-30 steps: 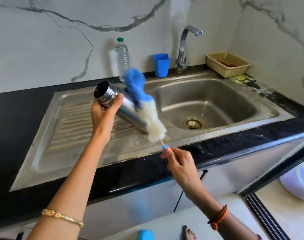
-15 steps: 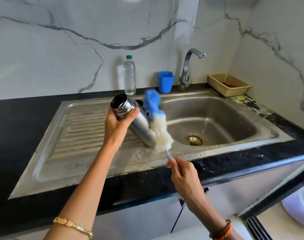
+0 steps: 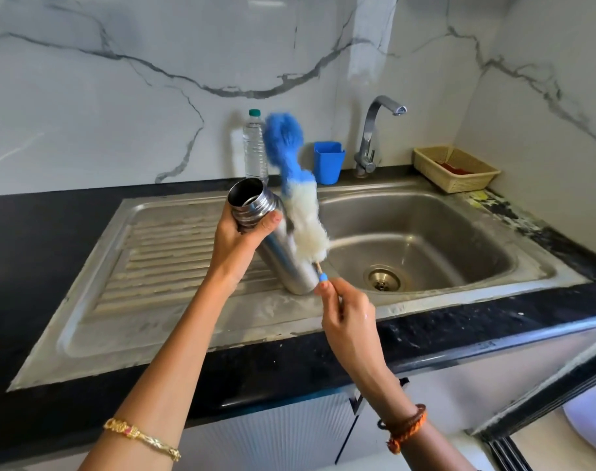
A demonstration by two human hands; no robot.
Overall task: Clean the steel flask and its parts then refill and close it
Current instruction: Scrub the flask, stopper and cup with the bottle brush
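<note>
Steel dominates here: the large stainless sink (image 3: 493, 246) with its ribbed drainboard, set in the black counter (image 3: 35, 232), holds nothing visible but its drain. The open cylindrical steel flask (image 3: 276, 253) tilts above the drainboard, the left hand (image 3: 237, 239) gripping its threaded neck; wet metal could slip and drop. The right hand (image 3: 344, 317) pinches the thin handle of the blue-and-white fluffy bottle brush (image 3: 298, 198), lying against the flask's outside; that slender stem may bend. The flask's mouth looks dark; its contents cannot be told.
</note>
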